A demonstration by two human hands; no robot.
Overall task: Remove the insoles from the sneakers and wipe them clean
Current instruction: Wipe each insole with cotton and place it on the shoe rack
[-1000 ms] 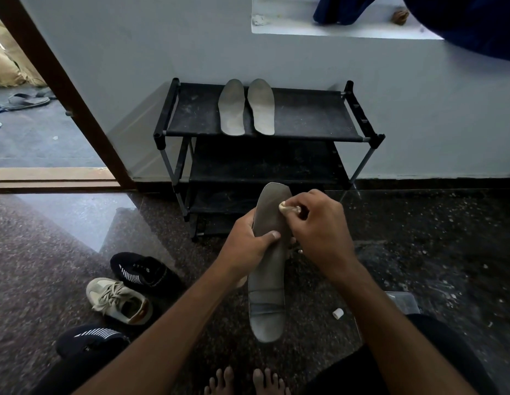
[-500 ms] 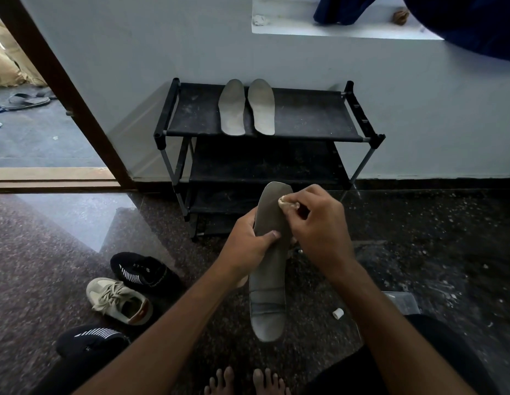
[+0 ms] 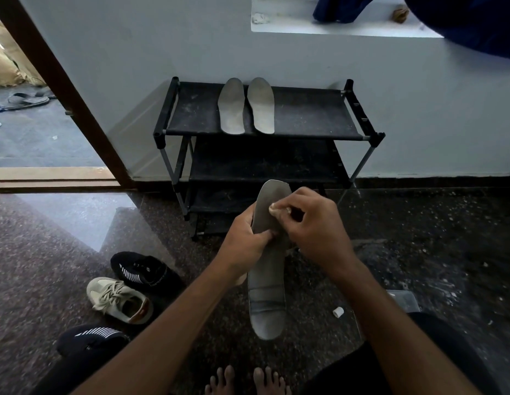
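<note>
Wipe (image 3: 273, 207) mostly hidden in right hand (image 3: 312, 225), insole (image 3: 266, 295) part-covered

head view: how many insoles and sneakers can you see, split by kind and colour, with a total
grey insoles: 3 (2 on the shoe rack, 1 held)
black striped sneakers: 2
beige sneaker: 1
total: 6
</note>
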